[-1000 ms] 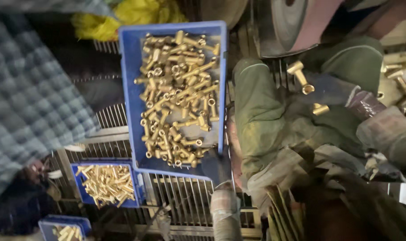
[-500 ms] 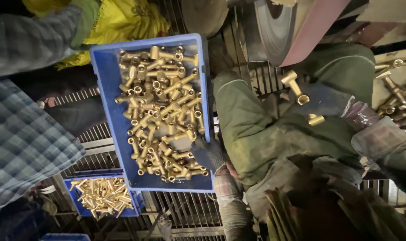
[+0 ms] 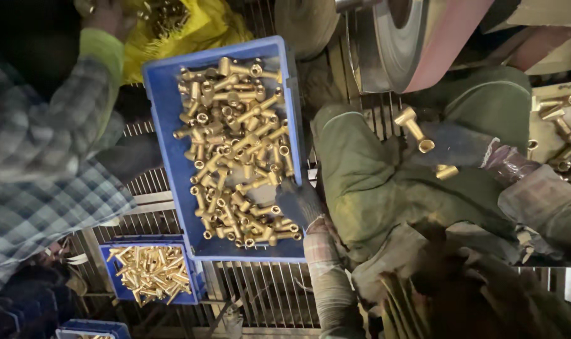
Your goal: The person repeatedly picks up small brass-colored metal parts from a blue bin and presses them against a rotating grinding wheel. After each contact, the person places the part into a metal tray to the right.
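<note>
A blue tray (image 3: 167,125) heaped with brass fittings (image 3: 238,144) sits left of my knees, which are in green trousers. My left hand (image 3: 298,202), in a dark glove, grips the tray's right rim, its fingers lying over the fittings there. My right hand (image 3: 461,145), also gloved, rests on my lap and is closed on a long brass fitting (image 3: 413,127) that sticks out toward the grinding wheel. A second brass piece (image 3: 447,171) shows under the palm.
A co-worker in a plaid shirt (image 3: 40,163) stands at the left, one hand (image 3: 109,16) in a yellow bag (image 3: 191,28). A smaller blue tray of brass parts (image 3: 148,273) lies lower left. A belt wheel (image 3: 411,37) is at the top, with more fittings (image 3: 559,129) at the right.
The view has shifted, so the tray now sits further right and lower in the picture. The co-worker's arm has come into sight, reaching into the yellow bag. Both my hands keep their grips.
</note>
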